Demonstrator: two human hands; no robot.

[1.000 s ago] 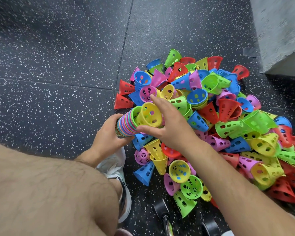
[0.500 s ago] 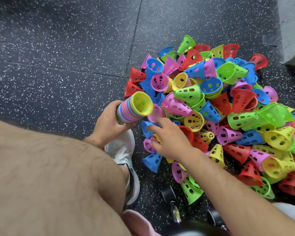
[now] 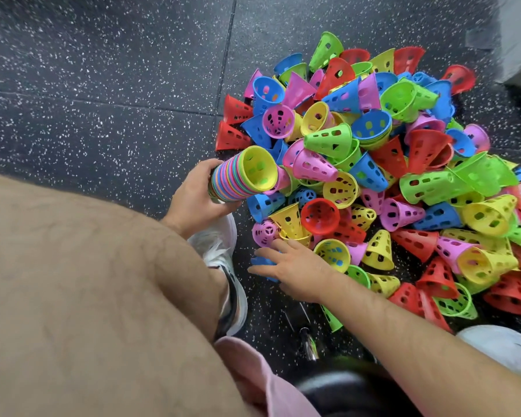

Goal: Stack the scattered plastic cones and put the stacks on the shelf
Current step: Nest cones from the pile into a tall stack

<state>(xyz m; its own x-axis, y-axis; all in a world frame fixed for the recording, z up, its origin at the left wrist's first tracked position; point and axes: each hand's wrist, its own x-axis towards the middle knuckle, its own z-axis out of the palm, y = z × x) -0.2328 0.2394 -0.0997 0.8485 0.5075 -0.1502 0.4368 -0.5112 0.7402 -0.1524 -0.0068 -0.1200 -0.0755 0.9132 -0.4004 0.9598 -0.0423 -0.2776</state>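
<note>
A big heap of perforated plastic cones (image 3: 403,164) in red, blue, green, yellow and pink lies on the dark speckled floor. My left hand (image 3: 193,200) grips a sideways stack of cones (image 3: 241,176) whose open yellow mouth faces the heap. My right hand (image 3: 289,263) reaches down at the heap's near left edge, fingers spread over a blue cone (image 3: 260,261) on the floor. That blue cone is mostly hidden under the fingers, so I cannot tell whether the hand grips it.
My bare knee (image 3: 88,296) and a white shoe (image 3: 223,254) fill the lower left. A second white shoe (image 3: 506,344) sits lower right. A metal bar with a dark wheel (image 3: 309,341) lies below my hand. A grey block (image 3: 518,37) stands at the top right.
My right hand let go of the yellow cone now on the stack and moved down toward me to the blue cone at the heap's near edge. The left hand held the stack steady.
</note>
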